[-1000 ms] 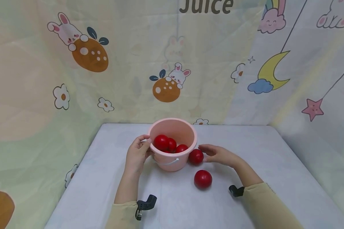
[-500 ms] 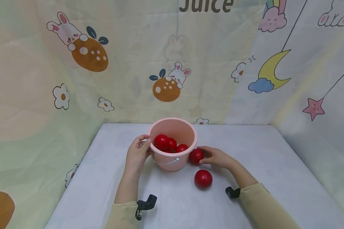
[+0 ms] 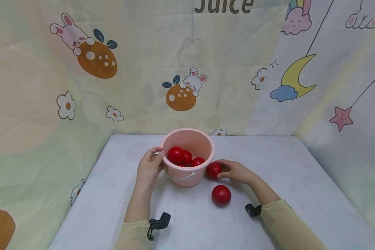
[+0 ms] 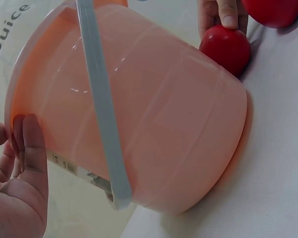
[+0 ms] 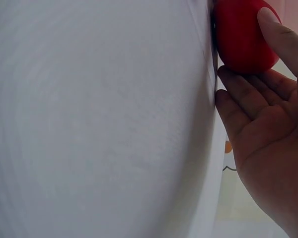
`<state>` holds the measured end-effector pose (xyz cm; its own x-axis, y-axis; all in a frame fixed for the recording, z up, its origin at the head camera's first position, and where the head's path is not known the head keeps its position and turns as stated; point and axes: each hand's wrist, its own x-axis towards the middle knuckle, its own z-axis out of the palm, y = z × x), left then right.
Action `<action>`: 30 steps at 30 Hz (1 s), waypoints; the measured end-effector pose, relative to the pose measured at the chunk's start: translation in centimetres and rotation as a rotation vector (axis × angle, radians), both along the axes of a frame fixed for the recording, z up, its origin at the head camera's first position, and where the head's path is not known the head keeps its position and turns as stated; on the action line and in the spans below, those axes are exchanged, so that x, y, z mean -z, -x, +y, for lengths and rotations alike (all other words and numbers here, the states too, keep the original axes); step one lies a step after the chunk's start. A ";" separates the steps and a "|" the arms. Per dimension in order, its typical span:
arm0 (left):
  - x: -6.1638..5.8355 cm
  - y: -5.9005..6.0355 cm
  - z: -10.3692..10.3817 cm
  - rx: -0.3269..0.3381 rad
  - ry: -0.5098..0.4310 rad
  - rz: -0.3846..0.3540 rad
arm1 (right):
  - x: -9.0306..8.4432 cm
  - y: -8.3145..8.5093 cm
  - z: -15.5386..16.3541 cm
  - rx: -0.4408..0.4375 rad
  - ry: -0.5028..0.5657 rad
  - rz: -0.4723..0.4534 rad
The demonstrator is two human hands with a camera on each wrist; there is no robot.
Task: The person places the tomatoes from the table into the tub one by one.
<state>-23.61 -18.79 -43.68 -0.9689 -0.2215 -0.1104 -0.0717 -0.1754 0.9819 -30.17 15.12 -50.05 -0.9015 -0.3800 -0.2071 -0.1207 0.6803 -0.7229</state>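
In the head view a pink bucket (image 3: 178, 175) stands upright on the table with several red balls (image 3: 175, 155) inside. My left hand (image 3: 150, 168) grips its rim at the left; the left wrist view shows fingers (image 4: 34, 148) against the outer wall. Just right of the bucket, my right hand (image 3: 237, 172) holds a red ball (image 3: 213, 171) between thumb and fingers. That ball (image 5: 244, 37) appears still at table level in the right wrist view, thumb on one side, fingers on the other. Another red ball (image 3: 221, 195) lies loose nearer the front.
A light handle (image 4: 102, 94) hangs down the bucket's side. The white table (image 3: 262, 152) ends at a printed cloth backdrop (image 3: 137, 69) behind and at both sides. Black wrist mounts (image 3: 160, 221) sit at both cuffs.
My right hand has moved left and closed its thumb and fingers on the ball beside the bucket. The left hand and bucket have stayed put.
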 end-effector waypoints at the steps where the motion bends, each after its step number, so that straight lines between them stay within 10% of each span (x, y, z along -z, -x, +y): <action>1: 0.0 0.0 0.0 0.001 0.000 0.001 | 0.0 0.0 0.0 -0.001 0.000 0.000; 30: 0.0 -0.1 0.0 -0.002 0.020 0.017 | -2.4 1.0 2.0 -0.009 0.027 -0.024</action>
